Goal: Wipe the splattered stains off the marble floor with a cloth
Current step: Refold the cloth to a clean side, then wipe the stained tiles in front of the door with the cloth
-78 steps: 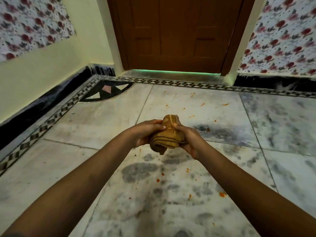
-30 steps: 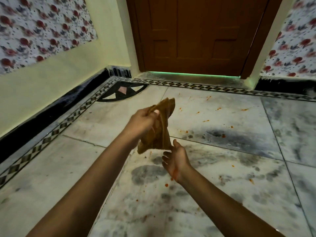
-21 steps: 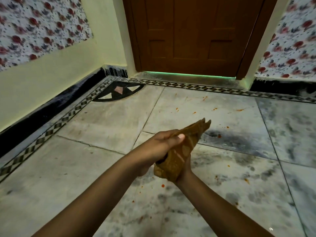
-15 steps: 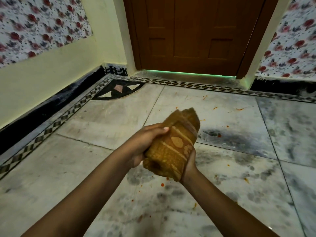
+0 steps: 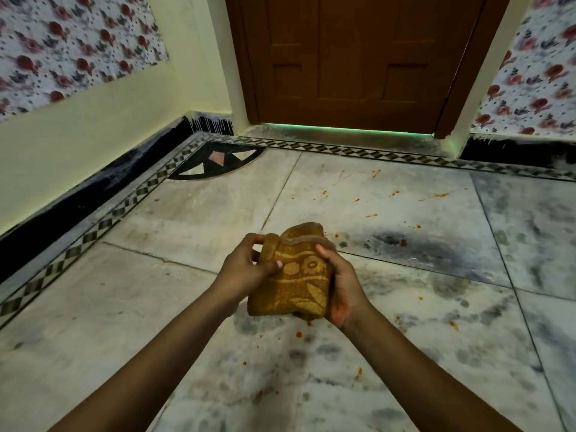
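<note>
- Cloth (image 5: 291,277) held mid-air at frame centre, above marble floor (image 5: 156,291), not yet touching it.
- Left hand (image 5: 246,271) pinches its 9 o'clock edge; right hand (image 5: 341,286) cups the 3 o'clock side, fingers curled round.
- Step judged: folding into a pad. Keep folds tight, flat face down, then press.
- Look: mustard-brown towel, paler woven pattern, bunched thick.
- Stains (image 5: 371,215): orange specks scattered 12 to 6 o'clock.

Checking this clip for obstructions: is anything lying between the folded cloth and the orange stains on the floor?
Nothing visible. Both hands, left hand and right hand, grip the cloth in the air above the marble floor; orange stains lie exposed below.
</note>
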Tool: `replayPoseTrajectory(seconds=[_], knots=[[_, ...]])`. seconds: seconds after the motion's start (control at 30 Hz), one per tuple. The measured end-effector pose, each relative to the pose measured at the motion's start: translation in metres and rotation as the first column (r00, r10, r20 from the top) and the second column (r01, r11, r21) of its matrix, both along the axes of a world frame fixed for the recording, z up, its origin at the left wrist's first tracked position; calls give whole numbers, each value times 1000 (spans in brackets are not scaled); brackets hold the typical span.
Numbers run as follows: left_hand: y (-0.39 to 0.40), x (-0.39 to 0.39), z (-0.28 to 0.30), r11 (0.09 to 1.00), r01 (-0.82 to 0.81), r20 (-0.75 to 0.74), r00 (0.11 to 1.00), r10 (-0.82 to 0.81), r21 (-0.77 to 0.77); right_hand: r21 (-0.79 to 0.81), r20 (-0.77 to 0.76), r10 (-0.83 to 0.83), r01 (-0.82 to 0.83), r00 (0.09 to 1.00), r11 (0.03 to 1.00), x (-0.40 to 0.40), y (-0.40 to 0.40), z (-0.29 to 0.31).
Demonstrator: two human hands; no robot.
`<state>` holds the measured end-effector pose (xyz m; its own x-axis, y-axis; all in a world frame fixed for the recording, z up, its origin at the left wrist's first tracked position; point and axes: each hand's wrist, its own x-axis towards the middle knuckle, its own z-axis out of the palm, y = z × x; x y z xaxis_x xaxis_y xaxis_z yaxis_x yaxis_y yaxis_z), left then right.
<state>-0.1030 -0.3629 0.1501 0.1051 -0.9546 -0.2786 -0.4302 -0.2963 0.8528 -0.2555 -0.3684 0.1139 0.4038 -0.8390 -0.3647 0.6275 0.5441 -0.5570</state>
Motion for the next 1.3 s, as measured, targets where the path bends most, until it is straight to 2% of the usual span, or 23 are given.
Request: replayPoseTrajectory(seconds=[0.07,0.1,0.13,0.2,0.27,0.3,0.33,0.37,0.4,0.47,0.53,0.6,0.67,0.73,0.77,0.83,0.87,0.93,1.03,1.1,1.17,1.23,1.3], knots=[[4,0,-4,985,119,350,934,-69,-124,60,-22,-48,49,999,997,-2,0,-6],[6,1,-5,963,192,458,884,-87,-189,83,-24,-69,71,997,994,-3,0,-9],[8,2,-7,929,285,494,859,-137,-237,104,-20,-89,90,996,990,-4,0,-10],[11,2,-12,837,491,400,836,-375,-243,147,3,-105,104,994,984,-6,1,-13],[15,-3,-22,712,690,497,668,-555,-131,162,37,-97,90,995,983,-6,2,-11],[16,-5,-30,670,735,593,586,-552,-104,166,60,-83,72,995,984,-6,1,-11],[15,-5,-37,660,741,645,565,-515,-123,170,85,-66,51,994,984,-5,1,-10],[14,-6,-41,670,723,636,599,-486,-169,176,107,-59,40,992,984,-4,0,-10],[13,-6,-42,695,685,556,672,-489,-217,186,117,-61,39,991,982,-4,-1,-11],[11,-4,-42,790,544,222,839,-497,-284,191,94,-46,27,994,981,-5,-4,-16],[8,-3,-40,918,324,-123,926,-357,-230,171,56,6,-15,998,985,-9,-4,-21],[2,-4,-43,999,48,-406,912,-53,-23,157,-24,61,-57,998,986,-14,-8,-28],[-8,-4,-49,967,-124,-580,781,233,221,149,-237,136,-103,962,983,-19,-17,-36],[-23,-3,-54,940,-173,-659,676,330,293,154,-499,138,-70,856,986,-26,-29,-47],[-31,-3,-55,939,-190,-665,665,339,288,128,-619,90,-13,780,992,-30,-36,-53],[-54,-4,-60,947,-226,-614,721,322,231,2,-824,-49,90,565,996,-41,-48,-70],[-69,-5,-64,949,-262,-555,770,314,173,-82,-897,-107,75,428,994,-48,-54,-78],[-101,-8,-76,943,-333,-401,863,308,9,-192,-970,-178,-76,168,978,-62,-64,-98],[-143,-18,-99,903,-379,-138,924,357,-203,-277,-928,-345,-357,-143,892,-78,-82,-126],[-164,-26,-121,913,-292,107,937,333,-283,-270,-854,-448,-512,-264,816,-87,-95,-143],[-181,-34,-146,934,-78,288,940,186,-348,-220,-817,-471,-573,-334,789,-95,-111,-154],[-193,-42,-176,914,203,391,919,-54,-352,-185,-800,-454,-558,-393,809,-101,-126,-163],[-197,-47,-197,886,358,416,883,-218,-295,-196,-812,-419,-485,-407,852,-104,-140,-172]])
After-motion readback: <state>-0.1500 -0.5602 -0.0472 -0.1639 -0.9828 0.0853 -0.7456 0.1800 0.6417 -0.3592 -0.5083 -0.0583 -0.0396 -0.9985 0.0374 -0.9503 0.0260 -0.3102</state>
